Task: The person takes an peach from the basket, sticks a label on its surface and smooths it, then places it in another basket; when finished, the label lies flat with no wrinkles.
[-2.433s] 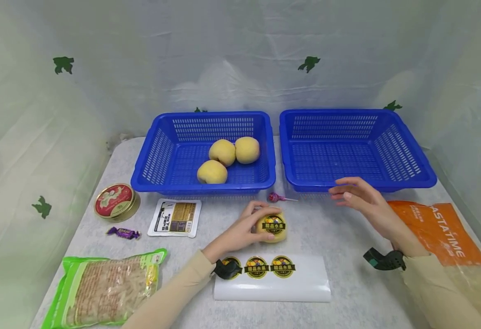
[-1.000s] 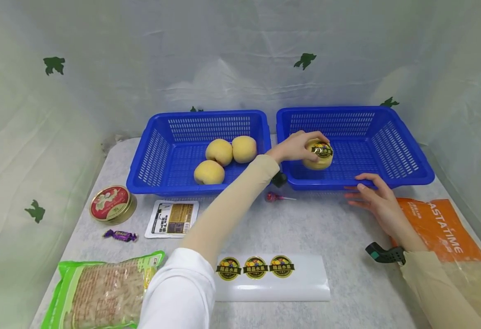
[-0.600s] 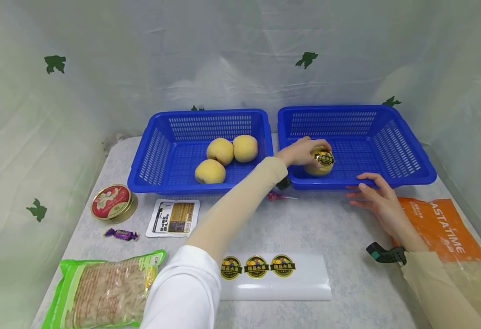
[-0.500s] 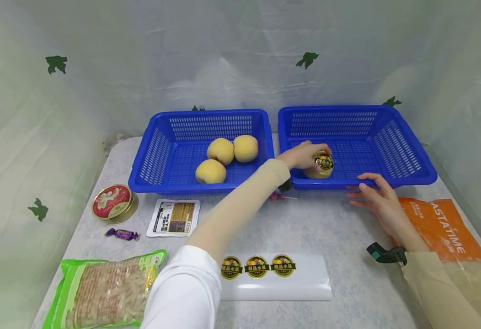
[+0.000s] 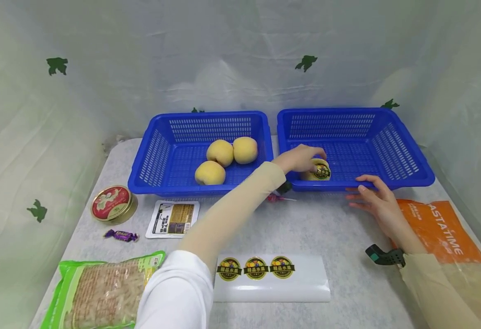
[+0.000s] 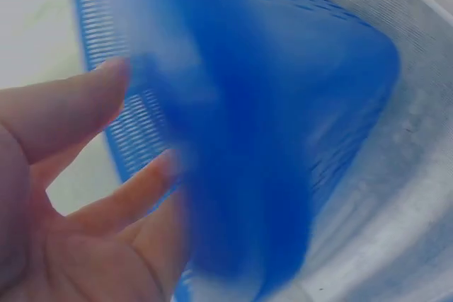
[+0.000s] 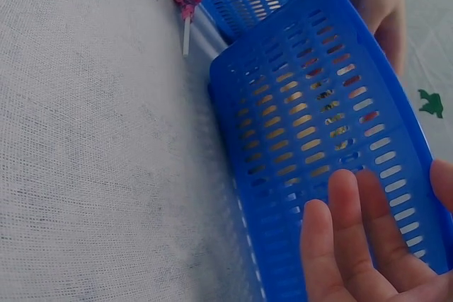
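In the head view my left hand [image 5: 297, 158] reaches over the front rim of the right blue basket [image 5: 360, 157]. Its fingers and thumb curl round a yellow peach [image 5: 309, 176] with a round black-and-gold sticker [image 5: 322, 171] on its side, low in the basket's front left corner. The left wrist view is blurred; the basket wall hides that hand's fingertips and the peach. My right hand [image 5: 378, 203] is at the same basket's front, fingers fairly straight. In the right wrist view its fingers [image 7: 345, 192] lie along the slotted wall, and yellow shows through the slots.
The left blue basket [image 5: 154, 188] holds three peaches [image 5: 210, 173]. A white sheet [image 5: 273, 292] with three stickers lies in front. Around are a lollipop [image 5: 274, 198], a white pouch [image 5: 173, 219], a round tin [image 5: 111, 204], a purple candy [image 5: 120, 236], a green bag [image 5: 109, 290] and an orange bag [image 5: 446, 230].
My left hand has carried the stickered peach from the table into the right basket and lowered it there. My right hand has shifted slightly to the right, beside the basket's front.
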A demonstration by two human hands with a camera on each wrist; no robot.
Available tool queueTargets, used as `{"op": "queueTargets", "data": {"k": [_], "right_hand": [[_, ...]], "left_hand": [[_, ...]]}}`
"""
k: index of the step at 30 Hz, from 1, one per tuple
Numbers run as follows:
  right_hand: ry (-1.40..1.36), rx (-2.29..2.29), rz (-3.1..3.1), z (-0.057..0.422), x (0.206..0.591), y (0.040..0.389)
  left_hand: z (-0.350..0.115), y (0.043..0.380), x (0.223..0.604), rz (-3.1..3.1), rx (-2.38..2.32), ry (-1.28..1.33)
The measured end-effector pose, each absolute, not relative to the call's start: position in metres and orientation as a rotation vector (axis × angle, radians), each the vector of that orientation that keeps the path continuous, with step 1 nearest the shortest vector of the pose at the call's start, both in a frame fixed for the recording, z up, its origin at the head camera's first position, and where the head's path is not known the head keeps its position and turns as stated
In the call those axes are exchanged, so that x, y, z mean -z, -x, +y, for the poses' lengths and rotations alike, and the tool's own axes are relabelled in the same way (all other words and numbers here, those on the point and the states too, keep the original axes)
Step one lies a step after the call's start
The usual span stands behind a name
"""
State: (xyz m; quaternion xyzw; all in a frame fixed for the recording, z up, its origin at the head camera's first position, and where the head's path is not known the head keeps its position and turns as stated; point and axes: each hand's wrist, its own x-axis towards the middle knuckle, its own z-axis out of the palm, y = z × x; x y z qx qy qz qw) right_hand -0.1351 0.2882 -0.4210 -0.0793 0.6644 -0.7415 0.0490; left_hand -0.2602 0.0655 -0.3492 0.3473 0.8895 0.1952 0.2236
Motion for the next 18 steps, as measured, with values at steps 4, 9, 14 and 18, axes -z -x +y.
{"op": "queueTargets", "data": {"k": [4,9,14,18], "right_hand": [[0.244,2.275,2.007,0.288,0.421,0.135],[0.310,2.332,1.909,0.289,0.419,0.134],[0.370,2.326,1.869,0.285,0.411,0.132],[0.400,2.258,1.923,0.275,0.399,0.129]], "left_hand": [[0.043,0.255,0.331,2.417,-0.852,-1.016],[0.000,0.231,0.294,2.156,-1.493,-0.979],[-0.052,0.197,0.275,1.977,-1.929,-0.938],[-0.097,0.174,0.287,1.943,-2.130,-0.792]]}}
